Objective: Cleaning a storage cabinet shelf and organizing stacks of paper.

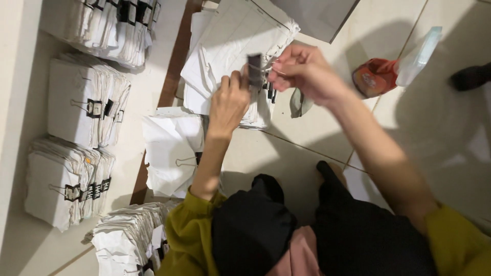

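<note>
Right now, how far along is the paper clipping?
Done: clipped stacks lie at left, another clipped bundle in the middle. In hand: the left hand and right hand work a black binder clip over the paper pile. That pile remains.

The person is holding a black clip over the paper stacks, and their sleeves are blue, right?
Not quite: the sleeves are olive-yellow, not blue. The head view shows it. The left hand and right hand do hold a black binder clip over the paper stacks.

Clipped paper stacks point(87, 105) left – spray bottle point(394, 71) right, on floor point(307, 133).
</note>
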